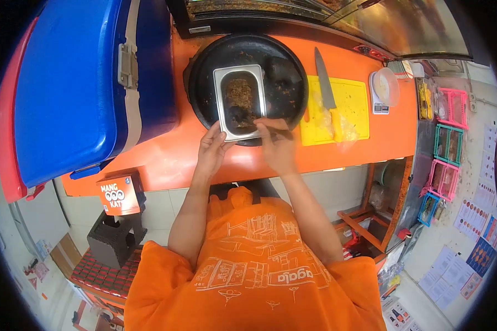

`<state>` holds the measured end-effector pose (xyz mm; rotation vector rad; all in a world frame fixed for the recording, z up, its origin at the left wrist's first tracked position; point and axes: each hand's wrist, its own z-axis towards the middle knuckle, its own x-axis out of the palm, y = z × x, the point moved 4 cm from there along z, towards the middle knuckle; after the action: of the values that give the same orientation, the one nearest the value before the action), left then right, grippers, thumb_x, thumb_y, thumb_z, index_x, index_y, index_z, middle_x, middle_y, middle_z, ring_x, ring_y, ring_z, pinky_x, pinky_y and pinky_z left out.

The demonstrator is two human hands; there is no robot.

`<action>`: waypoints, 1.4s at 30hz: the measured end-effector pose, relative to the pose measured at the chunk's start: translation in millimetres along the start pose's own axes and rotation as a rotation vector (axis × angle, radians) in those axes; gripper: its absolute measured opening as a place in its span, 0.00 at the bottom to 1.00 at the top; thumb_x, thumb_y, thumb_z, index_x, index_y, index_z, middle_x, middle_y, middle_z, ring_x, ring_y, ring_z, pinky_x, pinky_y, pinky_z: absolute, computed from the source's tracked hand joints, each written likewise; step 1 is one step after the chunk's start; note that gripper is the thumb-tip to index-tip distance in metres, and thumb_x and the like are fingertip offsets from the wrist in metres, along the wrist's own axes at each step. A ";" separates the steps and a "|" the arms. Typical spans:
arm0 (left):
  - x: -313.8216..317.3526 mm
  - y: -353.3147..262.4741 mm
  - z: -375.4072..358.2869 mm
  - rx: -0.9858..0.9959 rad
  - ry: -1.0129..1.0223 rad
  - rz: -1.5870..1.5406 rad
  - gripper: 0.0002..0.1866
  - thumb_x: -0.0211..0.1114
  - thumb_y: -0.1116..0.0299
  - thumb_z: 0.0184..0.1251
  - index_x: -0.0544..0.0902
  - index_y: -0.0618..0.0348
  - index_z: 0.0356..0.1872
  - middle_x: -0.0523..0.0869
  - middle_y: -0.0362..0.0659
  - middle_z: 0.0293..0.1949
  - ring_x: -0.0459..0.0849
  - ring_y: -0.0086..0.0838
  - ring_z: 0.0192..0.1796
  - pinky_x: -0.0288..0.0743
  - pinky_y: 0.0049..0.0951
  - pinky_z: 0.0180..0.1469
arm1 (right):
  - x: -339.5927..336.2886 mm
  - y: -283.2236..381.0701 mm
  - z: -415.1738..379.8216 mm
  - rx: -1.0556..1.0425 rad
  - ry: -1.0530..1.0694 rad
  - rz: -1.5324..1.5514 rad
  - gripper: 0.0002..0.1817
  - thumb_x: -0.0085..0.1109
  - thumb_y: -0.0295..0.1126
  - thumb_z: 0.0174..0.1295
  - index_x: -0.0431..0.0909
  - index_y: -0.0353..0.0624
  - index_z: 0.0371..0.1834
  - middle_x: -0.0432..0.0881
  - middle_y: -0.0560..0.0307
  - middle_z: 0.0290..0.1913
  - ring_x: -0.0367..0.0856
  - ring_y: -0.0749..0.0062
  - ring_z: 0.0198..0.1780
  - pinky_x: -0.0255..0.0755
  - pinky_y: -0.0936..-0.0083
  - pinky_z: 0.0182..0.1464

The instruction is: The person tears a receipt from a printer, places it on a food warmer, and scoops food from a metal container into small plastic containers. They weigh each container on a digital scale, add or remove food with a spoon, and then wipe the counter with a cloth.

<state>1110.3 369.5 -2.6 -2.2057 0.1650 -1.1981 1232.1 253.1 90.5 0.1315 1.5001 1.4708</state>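
Note:
A rectangular metal food pan [221, 99] with dark brown contents [240, 95] rests over a large round black tray [204, 66], its near end towards me. My left hand [211, 148] is closed on the pan's near left corner, thumb along the rim. My right hand [277, 144] is at the near right corner, slightly blurred. Its thumb and forefinger come together over the rim at the pan's inside edge; what they pinch, if anything, is too small to make out. Further right, a knife [325, 83] lies on a yellow cutting board [354, 105].
A big blue cooler box [77, 83] takes up the left of the orange table [160, 160]. Clear plastic [345, 129] covers the knife's handle area. A small scale [379, 99] with a round container stands at the right. Behind is a glass display case [403, 27].

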 end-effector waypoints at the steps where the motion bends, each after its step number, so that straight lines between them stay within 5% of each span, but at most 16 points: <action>1: -1.0 0.5 0.2 0.001 0.002 0.001 0.21 0.52 0.75 0.71 0.68 0.64 0.64 0.79 0.46 0.54 0.80 0.30 0.55 0.78 0.31 0.57 | -3.4 -7.5 -0.7 0.193 -0.045 0.153 0.07 0.58 0.27 0.65 0.80 0.37 0.42 0.82 0.57 0.39 0.78 0.77 0.41 0.71 0.81 0.44; 5: -3.7 0.6 1.7 0.012 -0.004 -0.028 0.20 0.52 0.75 0.71 0.68 0.63 0.63 0.79 0.45 0.55 0.81 0.30 0.54 0.79 0.31 0.55 | -18.2 -14.9 -3.0 0.624 -0.129 0.384 0.07 0.57 0.28 0.66 0.80 0.36 0.42 0.82 0.59 0.42 0.78 0.79 0.41 0.71 0.81 0.46; 12: 2.0 -2.5 -1.1 -0.005 -0.042 0.003 0.20 0.53 0.75 0.71 0.68 0.63 0.63 0.79 0.45 0.55 0.81 0.30 0.53 0.80 0.30 0.55 | -11.6 -30.6 -3.4 0.360 -0.175 0.367 0.07 0.56 0.28 0.67 0.80 0.36 0.43 0.82 0.60 0.42 0.78 0.79 0.43 0.70 0.80 0.48; 14: -0.1 -2.4 -1.8 -0.002 -0.047 0.008 0.20 0.53 0.75 0.71 0.68 0.63 0.63 0.79 0.45 0.55 0.81 0.30 0.53 0.80 0.31 0.55 | -3.9 -14.2 3.6 0.073 -0.061 -0.052 0.08 0.55 0.27 0.67 0.79 0.36 0.44 0.82 0.59 0.43 0.78 0.79 0.44 0.69 0.80 0.49; 18: 2.0 -5.6 -1.3 0.022 -0.057 -0.020 0.21 0.53 0.74 0.71 0.68 0.63 0.63 0.79 0.46 0.55 0.82 0.30 0.52 0.81 0.31 0.54 | -2.2 11.1 10.0 0.100 -0.031 -0.067 0.08 0.55 0.27 0.67 0.79 0.36 0.44 0.82 0.58 0.42 0.78 0.78 0.43 0.70 0.79 0.48; 20: -0.8 -4.8 0.5 0.028 -0.068 -0.036 0.21 0.54 0.74 0.71 0.68 0.64 0.63 0.79 0.46 0.55 0.82 0.30 0.52 0.81 0.30 0.53 | -6.9 -7.1 1.3 0.499 -0.163 0.393 0.07 0.55 0.27 0.66 0.79 0.36 0.43 0.82 0.58 0.40 0.78 0.77 0.41 0.70 0.79 0.47; 21: -2.1 -4.2 1.6 0.031 -0.075 -0.051 0.21 0.54 0.74 0.70 0.68 0.64 0.63 0.79 0.46 0.54 0.82 0.30 0.51 0.82 0.30 0.53 | -7.9 -14.3 -3.2 0.666 -0.114 0.312 0.07 0.55 0.28 0.67 0.80 0.36 0.41 0.82 0.59 0.39 0.78 0.77 0.41 0.71 0.79 0.45; 25: -1.6 -4.4 5.7 0.033 -0.085 -0.057 0.22 0.55 0.74 0.70 0.67 0.63 0.64 0.80 0.46 0.52 0.83 0.29 0.50 0.83 0.30 0.52 | -10.5 -4.7 -0.9 0.415 -0.214 0.297 0.08 0.55 0.29 0.67 0.80 0.36 0.41 0.82 0.59 0.40 0.78 0.78 0.41 0.71 0.80 0.44; 27: -3.8 -1.1 8.0 0.028 -0.091 -0.046 0.22 0.55 0.74 0.70 0.68 0.63 0.64 0.81 0.45 0.51 0.83 0.29 0.50 0.83 0.30 0.51 | -3.3 -2.2 -2.1 0.114 -0.048 -0.032 0.08 0.55 0.30 0.67 0.80 0.36 0.42 0.82 0.58 0.40 0.78 0.78 0.40 0.71 0.81 0.44; 31: 3.8 -6.8 5.5 0.024 -0.107 -0.019 0.21 0.55 0.75 0.70 0.68 0.63 0.64 0.81 0.45 0.50 0.83 0.29 0.50 0.83 0.30 0.51 | 1.9 -5.3 -3.9 0.256 0.015 -0.123 0.09 0.55 0.30 0.67 0.80 0.36 0.42 0.82 0.58 0.41 0.78 0.79 0.42 0.71 0.81 0.45; 33: 7.9 -9.5 4.7 0.044 -0.101 0.000 0.21 0.54 0.75 0.70 0.69 0.63 0.63 0.81 0.44 0.50 0.83 0.29 0.50 0.83 0.30 0.51 | -8.8 -5.1 -4.8 0.460 -0.198 0.376 0.09 0.55 0.31 0.68 0.80 0.36 0.41 0.82 0.59 0.43 0.78 0.79 0.44 0.70 0.81 0.46; 36: 13.9 -12.5 3.5 0.042 -0.093 0.069 0.21 0.54 0.76 0.70 0.69 0.63 0.64 0.82 0.44 0.50 0.83 0.28 0.49 0.83 0.30 0.51 | -17.8 -5.0 -6.6 0.542 -0.194 0.307 0.10 0.55 0.32 0.68 0.80 0.36 0.41 0.82 0.59 0.42 0.77 0.79 0.44 0.70 0.81 0.47; 42: 24.5 -10.7 2.5 0.064 -0.080 0.215 0.21 0.55 0.76 0.69 0.70 0.64 0.63 0.82 0.43 0.46 0.83 0.27 0.47 0.83 0.31 0.51 | -15.8 -5.8 -4.5 0.436 -0.226 0.327 0.11 0.55 0.34 0.68 0.79 0.36 0.43 0.82 0.60 0.37 0.78 0.78 0.43 0.70 0.81 0.47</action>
<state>1124.7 369.8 20.1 -2.1156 0.3178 -0.9834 1240.1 237.9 93.4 0.8117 1.6409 1.2985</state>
